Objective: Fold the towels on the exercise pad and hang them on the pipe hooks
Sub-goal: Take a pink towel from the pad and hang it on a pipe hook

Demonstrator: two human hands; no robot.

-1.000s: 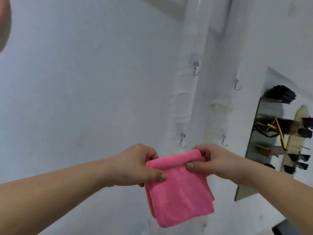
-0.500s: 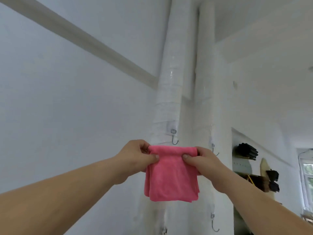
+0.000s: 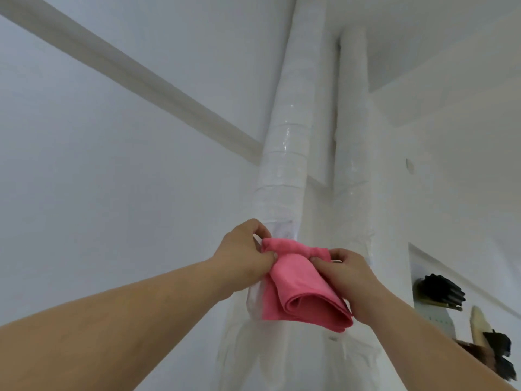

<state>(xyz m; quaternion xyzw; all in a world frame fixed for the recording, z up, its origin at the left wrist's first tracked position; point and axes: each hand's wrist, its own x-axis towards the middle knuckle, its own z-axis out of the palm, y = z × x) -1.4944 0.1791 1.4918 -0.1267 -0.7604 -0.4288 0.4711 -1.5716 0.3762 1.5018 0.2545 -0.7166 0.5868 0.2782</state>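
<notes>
A folded pink towel (image 3: 303,289) is held up against the white wrapped pipe (image 3: 284,170). My left hand (image 3: 244,258) pinches its top left corner, thumb on the front. My right hand (image 3: 348,277) pinches the top right corner and covers part of the towel's right side. The towel's top edge is bunched between the hands and its lower folds hang open toward me. The hook behind the towel is hidden.
A second white pipe (image 3: 352,153) runs up just right of the first. A wall recess at the lower right holds dark tools (image 3: 439,289) and a pale wooden piece (image 3: 479,325). A grey beam (image 3: 127,71) crosses the wall upper left.
Both hands have lifted the towel higher and pushed it against the pipe, over the spot where a hook showed. Its top edge has bunched together and the view has tilted further up.
</notes>
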